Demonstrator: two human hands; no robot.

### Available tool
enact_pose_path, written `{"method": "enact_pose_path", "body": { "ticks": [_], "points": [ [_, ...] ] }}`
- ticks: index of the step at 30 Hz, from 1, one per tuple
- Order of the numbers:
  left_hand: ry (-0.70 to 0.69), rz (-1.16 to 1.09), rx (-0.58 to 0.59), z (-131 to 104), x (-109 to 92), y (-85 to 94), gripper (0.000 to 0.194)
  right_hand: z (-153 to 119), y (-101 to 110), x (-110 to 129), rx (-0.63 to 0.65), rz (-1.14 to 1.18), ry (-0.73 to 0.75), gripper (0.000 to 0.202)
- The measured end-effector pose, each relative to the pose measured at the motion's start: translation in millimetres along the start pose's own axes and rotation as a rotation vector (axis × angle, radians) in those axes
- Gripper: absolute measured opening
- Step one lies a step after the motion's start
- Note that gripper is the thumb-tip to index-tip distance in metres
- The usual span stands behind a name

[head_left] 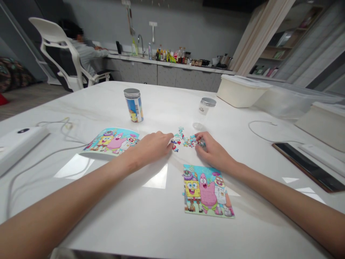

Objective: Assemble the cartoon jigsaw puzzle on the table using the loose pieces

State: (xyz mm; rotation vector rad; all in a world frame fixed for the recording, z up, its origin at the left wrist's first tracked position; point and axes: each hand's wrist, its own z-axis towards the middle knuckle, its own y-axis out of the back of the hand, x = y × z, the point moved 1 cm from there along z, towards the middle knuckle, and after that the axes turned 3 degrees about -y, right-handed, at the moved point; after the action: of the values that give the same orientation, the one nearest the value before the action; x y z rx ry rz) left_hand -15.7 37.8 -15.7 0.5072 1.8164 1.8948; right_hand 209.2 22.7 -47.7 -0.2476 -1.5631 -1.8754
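Note:
Small loose jigsaw puzzle pieces (185, 139) lie in a pile on the white table, between my two hands. My left hand (157, 144) rests at the pile's left edge, fingers bent, with a gap between thumb and forefinger. On the right side, my right hand (211, 149) curves around some pieces, thumb and forefinger apart. Closer to me lies a square cartoon puzzle (206, 190), its picture whole, with a small blue bit at its left edge. A curled picture card (113, 141) with the same cartoon figures sits left of my left hand, partly hidden by it.
Behind the pile stand a printed jar (134, 106) and a clear jar (206, 107), both silver-lidded. A phone (307, 165), cables and lidded boxes (239, 91) are at right. A white power strip (23, 144) lies left. A person (87, 54) sits by the far counter.

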Motion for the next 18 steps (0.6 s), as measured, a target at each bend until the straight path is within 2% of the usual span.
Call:
{"method": "enact_pose_path", "body": {
  "ticks": [3,8,13,18],
  "points": [
    [-0.025,0.045,0.037,0,-1,-4.9,0.037,0,0,-2,-0.004,0.020,-0.028,0.018],
    [-0.039,0.056,0.052,-1,-3,-2.6,0.033,3,1,-6,-0.038,0.096,-0.047,0.017],
    [-0.018,0.079,0.027,-1,-6,-3.5,0.044,4,2,-9,-0.068,0.213,-0.159,0.020],
    [-0.014,0.129,0.030,3,-1,-6.2,0.044,5,2,-11,-0.055,0.298,-0.153,0.020]
  ]
}}
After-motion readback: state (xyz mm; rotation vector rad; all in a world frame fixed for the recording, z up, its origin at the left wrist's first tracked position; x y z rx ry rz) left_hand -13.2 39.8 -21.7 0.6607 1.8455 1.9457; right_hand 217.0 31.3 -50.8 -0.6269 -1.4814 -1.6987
